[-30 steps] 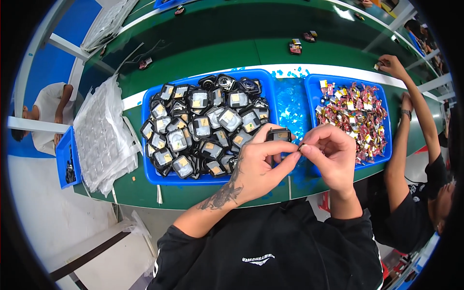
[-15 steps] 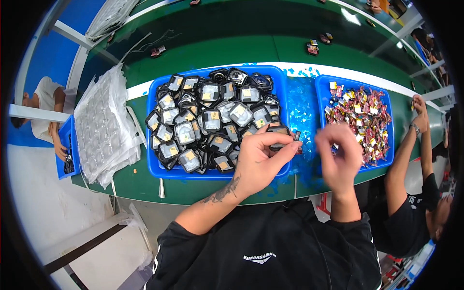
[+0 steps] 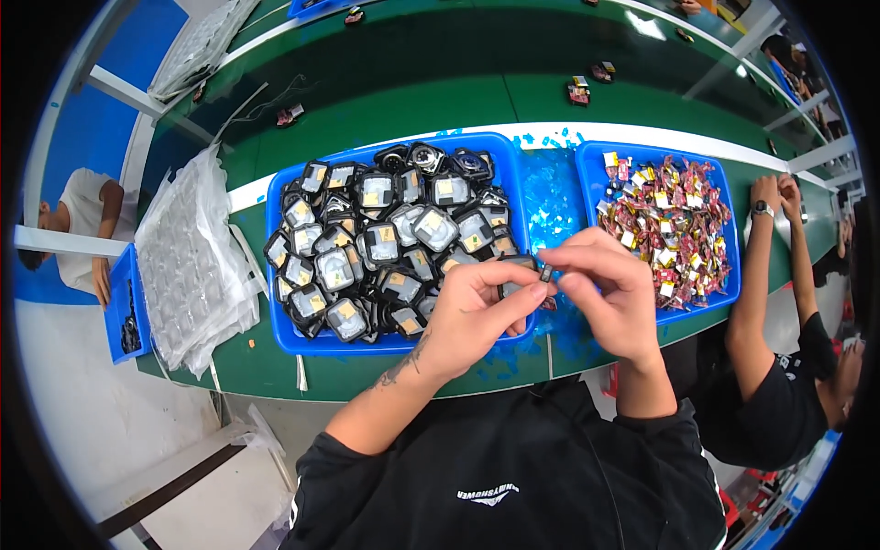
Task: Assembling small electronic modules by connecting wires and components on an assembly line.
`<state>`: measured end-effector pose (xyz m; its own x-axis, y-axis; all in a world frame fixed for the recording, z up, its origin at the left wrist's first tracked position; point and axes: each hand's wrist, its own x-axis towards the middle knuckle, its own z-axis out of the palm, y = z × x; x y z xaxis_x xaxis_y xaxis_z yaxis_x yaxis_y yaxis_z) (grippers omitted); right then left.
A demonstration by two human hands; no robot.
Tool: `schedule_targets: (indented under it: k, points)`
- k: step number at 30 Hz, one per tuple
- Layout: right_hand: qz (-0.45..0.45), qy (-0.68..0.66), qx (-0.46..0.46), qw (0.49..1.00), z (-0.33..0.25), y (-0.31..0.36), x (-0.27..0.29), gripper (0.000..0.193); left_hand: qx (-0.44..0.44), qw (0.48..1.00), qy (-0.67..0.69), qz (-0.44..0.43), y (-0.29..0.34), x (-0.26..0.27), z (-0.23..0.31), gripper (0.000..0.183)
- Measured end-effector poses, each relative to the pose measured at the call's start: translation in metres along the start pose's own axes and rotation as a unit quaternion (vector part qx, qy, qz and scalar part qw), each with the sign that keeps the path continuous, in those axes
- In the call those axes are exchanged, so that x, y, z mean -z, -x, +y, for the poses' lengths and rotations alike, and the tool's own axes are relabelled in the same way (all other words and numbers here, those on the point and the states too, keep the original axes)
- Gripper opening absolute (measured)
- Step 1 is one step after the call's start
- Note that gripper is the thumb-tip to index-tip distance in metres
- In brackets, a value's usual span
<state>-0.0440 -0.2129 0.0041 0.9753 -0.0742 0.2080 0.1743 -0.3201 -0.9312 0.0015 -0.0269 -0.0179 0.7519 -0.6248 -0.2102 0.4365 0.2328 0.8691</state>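
Note:
My left hand [image 3: 472, 316] grips a small black square case [image 3: 515, 265] over the near right corner of a blue tray [image 3: 275, 335]. That tray is piled with several more black square cases [image 3: 380, 246] with clear windows. My right hand [image 3: 616, 298] meets the left one, its fingertips pinching a tiny dark part [image 3: 546, 272] against the held case. A second blue tray [image 3: 724, 183] to the right holds a heap of small red and gold pieces [image 3: 672, 220].
A stack of clear plastic blister sheets [image 3: 188, 270] lies left of the trays on the green bench [image 3: 412, 92]. A co-worker in black [image 3: 779, 385] leans on the bench at my right. Another person [image 3: 78, 220] sits far left, beside a small blue bin [image 3: 124, 316].
My right hand went out to the right-hand tray half a second ago and has come back to the left hand, now pinching a tiny part against the held case.

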Motion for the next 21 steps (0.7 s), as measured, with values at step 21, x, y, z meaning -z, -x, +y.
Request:
schedule_targets:
  k: [21]
  points:
    - [0.032,0.059,-0.031,0.997,-0.029,-0.009,-0.033,0.011,-0.144,0.989,0.008,0.017,0.011,-0.004,-0.001,0.044]
